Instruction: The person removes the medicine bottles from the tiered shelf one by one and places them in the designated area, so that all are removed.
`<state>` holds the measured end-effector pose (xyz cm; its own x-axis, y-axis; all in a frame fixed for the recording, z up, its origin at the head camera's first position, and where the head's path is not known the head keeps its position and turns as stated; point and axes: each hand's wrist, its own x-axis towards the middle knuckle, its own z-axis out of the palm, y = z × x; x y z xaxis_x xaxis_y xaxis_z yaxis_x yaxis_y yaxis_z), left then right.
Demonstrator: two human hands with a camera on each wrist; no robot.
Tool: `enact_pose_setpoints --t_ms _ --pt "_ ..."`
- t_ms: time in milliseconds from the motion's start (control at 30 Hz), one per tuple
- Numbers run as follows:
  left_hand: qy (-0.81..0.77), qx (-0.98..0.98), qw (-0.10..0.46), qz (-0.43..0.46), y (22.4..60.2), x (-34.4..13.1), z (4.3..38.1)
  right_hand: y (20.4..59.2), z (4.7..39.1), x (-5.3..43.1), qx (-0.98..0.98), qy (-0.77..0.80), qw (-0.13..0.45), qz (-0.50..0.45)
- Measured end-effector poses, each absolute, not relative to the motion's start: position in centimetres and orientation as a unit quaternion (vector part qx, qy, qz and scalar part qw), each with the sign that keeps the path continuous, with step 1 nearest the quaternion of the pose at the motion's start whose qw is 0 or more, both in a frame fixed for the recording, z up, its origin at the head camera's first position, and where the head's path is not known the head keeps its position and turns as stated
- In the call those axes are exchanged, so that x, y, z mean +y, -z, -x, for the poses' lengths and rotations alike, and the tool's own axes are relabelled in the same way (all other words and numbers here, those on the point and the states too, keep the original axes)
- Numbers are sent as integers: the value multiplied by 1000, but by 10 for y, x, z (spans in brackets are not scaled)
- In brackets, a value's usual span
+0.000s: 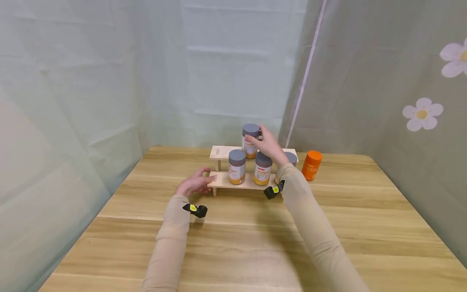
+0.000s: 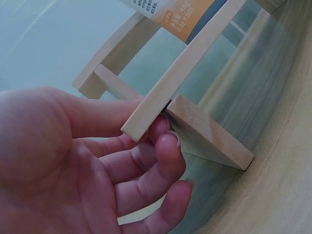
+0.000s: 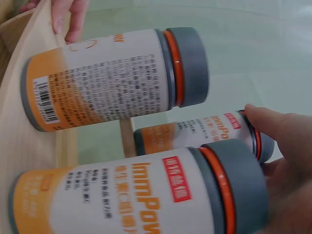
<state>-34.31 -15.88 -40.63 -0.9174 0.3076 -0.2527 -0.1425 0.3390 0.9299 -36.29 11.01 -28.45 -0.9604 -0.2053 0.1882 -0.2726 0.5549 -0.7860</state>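
Note:
A two-tier wooden rack (image 1: 221, 181) stands towards the back of the table. My left hand (image 1: 195, 184) pinches the left end of its lower board; in the left wrist view, the thumb lies on top and fingers curl underneath. At the upper tier, my right hand (image 1: 270, 145) grips a grey-lidded supplement bottle (image 1: 250, 142), thumb and fingers around its lid end. The bottle is upright; whether its base touches the board cannot be told. On the lower tier are a left bottle (image 1: 237, 168), a middle bottle (image 1: 262, 172) and a right bottle (image 1: 290, 157), the last partly behind my right wrist.
An orange bottle (image 1: 311, 165) stands on the wooden table (image 1: 233, 243) just right of the rack. Pale curtains (image 1: 240, 61) hang close behind the table and along both sides, with flowers printed on the right one.

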Motion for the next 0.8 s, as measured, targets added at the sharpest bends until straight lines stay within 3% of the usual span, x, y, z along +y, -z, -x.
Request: enact_pose_setpoints --t_ms 800 --pt "-555 809 190 -45 403 -154 343 281 359 122 -843 -511 139 -100"
